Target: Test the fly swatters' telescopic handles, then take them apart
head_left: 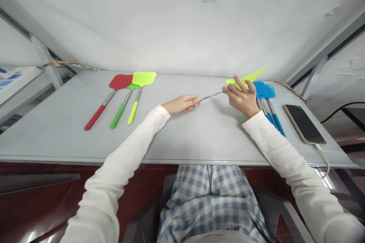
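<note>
My left hand (181, 104) is closed around the end of a fly swatter, its handle hidden in my fist. The swatter's thin telescopic steel shaft (211, 95) runs across to my right hand (242, 97), whose fingers pinch it just below the lime-yellow mesh head (246, 79). That head stands tilted up, edge-on, beside two blue fly swatters (264, 90) lying at the table's right. A red fly swatter (121, 81), a green one (118, 115) and a yellow one (144, 78) lie at the left, their heads overlapping.
A black smartphone (304, 124) lies right of the blue swatters, with a white charging cable (322, 155) running off the table's front edge (85, 158). Metal table legs stand at both sides, and a white box (17, 83) sits at far left.
</note>
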Action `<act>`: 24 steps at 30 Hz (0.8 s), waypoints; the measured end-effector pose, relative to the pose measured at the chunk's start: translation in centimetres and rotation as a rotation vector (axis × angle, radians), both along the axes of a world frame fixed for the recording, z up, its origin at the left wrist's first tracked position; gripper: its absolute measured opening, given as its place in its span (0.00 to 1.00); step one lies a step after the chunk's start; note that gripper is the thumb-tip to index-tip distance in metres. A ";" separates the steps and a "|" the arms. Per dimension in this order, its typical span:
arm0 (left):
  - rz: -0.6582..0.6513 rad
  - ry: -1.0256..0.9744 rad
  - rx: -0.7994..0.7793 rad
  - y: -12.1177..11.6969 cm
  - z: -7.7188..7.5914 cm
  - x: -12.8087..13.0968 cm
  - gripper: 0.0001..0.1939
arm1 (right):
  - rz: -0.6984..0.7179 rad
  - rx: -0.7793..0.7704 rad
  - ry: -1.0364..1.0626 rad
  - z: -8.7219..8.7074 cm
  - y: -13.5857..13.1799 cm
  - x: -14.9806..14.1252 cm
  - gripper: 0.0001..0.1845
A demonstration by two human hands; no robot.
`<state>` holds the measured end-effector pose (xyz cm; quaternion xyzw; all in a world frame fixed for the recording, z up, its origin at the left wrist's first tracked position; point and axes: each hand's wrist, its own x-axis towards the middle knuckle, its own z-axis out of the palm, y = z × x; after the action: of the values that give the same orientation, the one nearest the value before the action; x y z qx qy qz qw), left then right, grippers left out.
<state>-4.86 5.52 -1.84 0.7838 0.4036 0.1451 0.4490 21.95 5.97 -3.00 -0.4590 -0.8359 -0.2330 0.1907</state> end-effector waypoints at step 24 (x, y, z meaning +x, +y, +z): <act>0.053 0.255 0.572 0.8 -0.4 -1.3 0.24 | 0.079 -0.071 -0.031 1.9 0.1 0.5 0.24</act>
<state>-6.13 6.29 -2.28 0.8795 0.4199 0.1648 0.1519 22.44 6.05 -1.06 -0.4283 -0.8640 -0.2027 0.1702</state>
